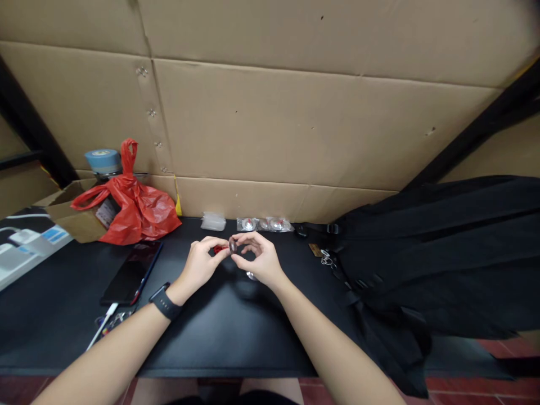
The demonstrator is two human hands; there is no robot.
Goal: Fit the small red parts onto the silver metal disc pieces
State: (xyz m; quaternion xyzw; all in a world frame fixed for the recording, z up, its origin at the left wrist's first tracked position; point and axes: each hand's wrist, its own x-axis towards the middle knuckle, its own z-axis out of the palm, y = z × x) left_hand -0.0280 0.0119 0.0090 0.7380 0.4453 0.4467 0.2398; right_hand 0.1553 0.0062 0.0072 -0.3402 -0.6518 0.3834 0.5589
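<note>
Above the black tabletop my two hands meet at a small dark brown round disc (233, 246), seen nearly edge-on. My right hand (260, 257) pinches it between thumb and fingertips, the other fingers curled. My left hand (203, 260), wearing a black watch, is closed in a pinch against the disc's left side. A small red piece (218, 249) shows between the left thumb and forefinger; whether it is joined to the disc I cannot tell. Below my right hand a small shiny silvery piece (251, 275) is partly hidden.
Small packaged round items (265, 224) and a clear plastic packet (213, 221) lie along the cardboard wall (270, 124). A red plastic bag (141, 216), phone (133, 274) and power strip (31, 253) are on the left. A black backpack (442, 259) fills the right.
</note>
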